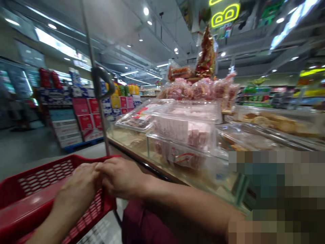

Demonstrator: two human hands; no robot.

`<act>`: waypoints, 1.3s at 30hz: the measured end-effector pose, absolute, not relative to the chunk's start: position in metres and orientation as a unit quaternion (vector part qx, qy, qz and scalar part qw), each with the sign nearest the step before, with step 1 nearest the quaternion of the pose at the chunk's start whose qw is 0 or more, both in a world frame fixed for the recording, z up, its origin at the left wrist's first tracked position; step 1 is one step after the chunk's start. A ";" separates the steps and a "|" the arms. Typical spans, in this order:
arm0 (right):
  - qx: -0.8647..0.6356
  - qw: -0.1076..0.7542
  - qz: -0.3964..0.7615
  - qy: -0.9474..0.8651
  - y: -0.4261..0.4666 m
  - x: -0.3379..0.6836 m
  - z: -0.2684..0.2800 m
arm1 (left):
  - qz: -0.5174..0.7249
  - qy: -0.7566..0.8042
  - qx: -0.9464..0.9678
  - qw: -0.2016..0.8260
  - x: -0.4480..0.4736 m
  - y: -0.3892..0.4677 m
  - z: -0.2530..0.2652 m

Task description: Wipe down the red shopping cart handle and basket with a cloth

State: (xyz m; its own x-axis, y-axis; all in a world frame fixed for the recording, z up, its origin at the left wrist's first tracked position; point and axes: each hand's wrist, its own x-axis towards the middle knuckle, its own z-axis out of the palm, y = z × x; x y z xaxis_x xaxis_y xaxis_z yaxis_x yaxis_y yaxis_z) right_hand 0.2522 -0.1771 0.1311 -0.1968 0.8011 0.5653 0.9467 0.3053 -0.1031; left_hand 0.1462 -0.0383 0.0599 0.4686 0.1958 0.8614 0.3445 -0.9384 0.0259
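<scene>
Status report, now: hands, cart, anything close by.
Left hand and right hand together at cart rim, grip unclear. Red cart under hands. Glass-sided food display close on the right.

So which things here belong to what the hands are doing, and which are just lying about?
Part of the job:
Left hand and right hand, close together at the cart's corner; exact grip hard to tell
Red cart

Just around:
Clear plastic packs, stacked
Pink-wrapped bags, above them
Pink and red boxes, stacked to the left
</scene>
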 end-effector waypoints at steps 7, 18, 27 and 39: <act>-0.596 0.273 -0.121 -0.745 -0.075 0.238 0.086 | -0.415 -0.278 -0.814 0.296 0.037 -0.048 0.054; -0.513 0.333 -0.181 -0.770 -0.066 0.236 0.069 | -0.342 -0.376 -0.824 0.251 0.095 -0.067 0.069; -0.516 0.372 -0.201 -0.744 -0.060 0.257 0.060 | -0.394 -0.446 -0.762 0.257 -0.011 -0.062 0.057; -0.522 0.374 -0.211 -0.737 -0.061 0.271 0.061 | -0.409 -0.400 -0.773 0.275 -0.035 -0.060 0.050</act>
